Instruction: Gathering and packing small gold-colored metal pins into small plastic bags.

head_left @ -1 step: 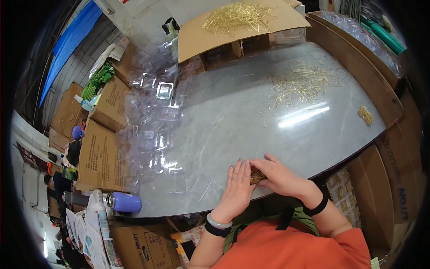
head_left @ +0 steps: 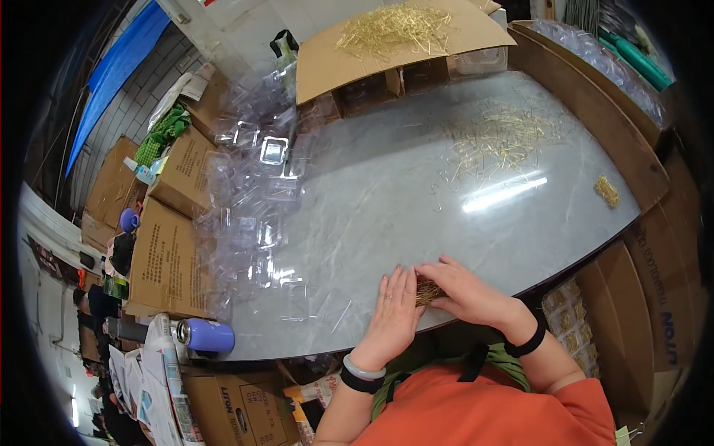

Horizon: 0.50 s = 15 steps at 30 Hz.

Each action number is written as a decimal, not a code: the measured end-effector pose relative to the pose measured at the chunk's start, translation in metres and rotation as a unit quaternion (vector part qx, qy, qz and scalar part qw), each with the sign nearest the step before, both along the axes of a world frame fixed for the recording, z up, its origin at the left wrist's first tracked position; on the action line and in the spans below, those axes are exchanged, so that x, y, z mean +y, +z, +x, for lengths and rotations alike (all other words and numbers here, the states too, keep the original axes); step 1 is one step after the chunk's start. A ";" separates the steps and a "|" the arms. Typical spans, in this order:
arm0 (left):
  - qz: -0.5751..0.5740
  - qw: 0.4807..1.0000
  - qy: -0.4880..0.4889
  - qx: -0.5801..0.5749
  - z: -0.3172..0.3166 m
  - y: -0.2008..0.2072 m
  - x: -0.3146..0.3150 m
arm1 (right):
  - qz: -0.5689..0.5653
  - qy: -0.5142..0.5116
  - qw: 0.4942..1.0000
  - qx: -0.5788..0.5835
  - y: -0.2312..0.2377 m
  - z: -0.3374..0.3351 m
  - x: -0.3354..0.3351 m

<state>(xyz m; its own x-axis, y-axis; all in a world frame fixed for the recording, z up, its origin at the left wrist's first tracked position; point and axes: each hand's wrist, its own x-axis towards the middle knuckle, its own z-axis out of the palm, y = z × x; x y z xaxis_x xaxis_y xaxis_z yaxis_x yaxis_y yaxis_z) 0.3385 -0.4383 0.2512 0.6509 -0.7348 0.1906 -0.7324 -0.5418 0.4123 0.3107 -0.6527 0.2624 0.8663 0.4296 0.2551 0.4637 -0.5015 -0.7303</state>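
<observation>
A bundle of thin gold-coloured wire hooks [head_left: 428, 291] lies between my two hands, close to the table's front edge. My right hand [head_left: 470, 291] curves around it, with the thumb on the near side and the fingers on the far side. Against the bundle's left side my left hand [head_left: 394, 306] presses, its fingers straight and close together. Much of the bundle is hidden by the hands. Farther off on the grey table [head_left: 357, 223] spreads a loose pile of the same hooks [head_left: 506, 140]. A small tidy bundle of hooks [head_left: 607, 191] rests near the right edge.
Clear plastic boxes [head_left: 256, 223] crowd the table's left side. At the back, a cardboard sheet [head_left: 320, 70] carries another heap of hooks [head_left: 394, 30]. A purple bottle [head_left: 208, 335] lies at the front left corner. Cardboard walls [head_left: 595, 111] border the right side.
</observation>
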 end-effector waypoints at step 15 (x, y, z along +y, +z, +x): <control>-0.116 0.988 0.096 -0.025 -0.015 -0.025 -0.006 | -0.139 -0.167 0.969 -0.113 -0.003 -0.027 0.043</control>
